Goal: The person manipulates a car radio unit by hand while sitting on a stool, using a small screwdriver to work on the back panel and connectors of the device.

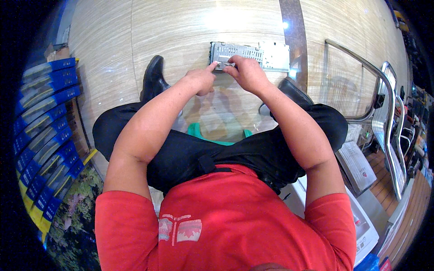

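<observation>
A silver metal case (247, 52) with rows of slots and holes lies on the floor beyond my feet. My left hand (202, 81) is at its near left corner, index finger stretched to the case's edge and the other fingers partly curled, with nothing visible in them. From the right, my right hand (248, 74) leans over the near edge, thumb and index finger pinched on a small thin grey metal piece (224, 65). Its exact kind is too small to tell. A paler flat metal panel (275, 56) with small holes adjoins the case's right end.
Black shoes (155, 74) flank the work, and a green stool edge (194, 129) shows between my legs. Blue and yellow boxes (49, 97) are stacked at the left. On the right stand a bent metal tube frame (361, 61) and a white carton (359, 168).
</observation>
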### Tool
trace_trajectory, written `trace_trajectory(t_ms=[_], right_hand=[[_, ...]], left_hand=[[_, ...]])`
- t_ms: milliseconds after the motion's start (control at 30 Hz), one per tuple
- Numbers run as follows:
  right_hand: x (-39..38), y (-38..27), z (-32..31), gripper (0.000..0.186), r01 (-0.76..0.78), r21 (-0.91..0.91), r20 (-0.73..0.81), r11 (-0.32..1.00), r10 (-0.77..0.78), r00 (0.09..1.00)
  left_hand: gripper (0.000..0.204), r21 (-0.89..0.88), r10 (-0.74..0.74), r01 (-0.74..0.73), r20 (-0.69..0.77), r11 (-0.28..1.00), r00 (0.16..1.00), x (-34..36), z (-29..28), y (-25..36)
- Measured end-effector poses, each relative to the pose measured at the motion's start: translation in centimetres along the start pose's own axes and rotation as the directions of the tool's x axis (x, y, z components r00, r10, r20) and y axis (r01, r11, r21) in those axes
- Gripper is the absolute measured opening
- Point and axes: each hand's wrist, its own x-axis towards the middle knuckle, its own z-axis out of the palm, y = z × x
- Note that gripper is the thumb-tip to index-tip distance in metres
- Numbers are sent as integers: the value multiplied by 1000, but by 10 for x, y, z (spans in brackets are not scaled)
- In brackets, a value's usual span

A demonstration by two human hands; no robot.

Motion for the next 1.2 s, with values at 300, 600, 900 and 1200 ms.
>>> trace_trajectory(t_ms=[300,600,900,1200], right_hand=[[0,-1,-3,30,13,-125,16,992,-12,1000],[1,6,5,25,79,-35,-50,996,-81,995],[-1,6,7,23,157,0,-41,988,-157,987],[-1,4,4,21,163,-19,12,986,-163,987]], left_hand=[[49,10,2,-2,57,1000,998,-4,-8,3],[49,1,4,-4,58,1000,998,-6,-8,3],[45,1,-20,20,39,1000,999,-5,-7,4],[44,-1,-19,19,42,1000,999,-5,-7,3]])
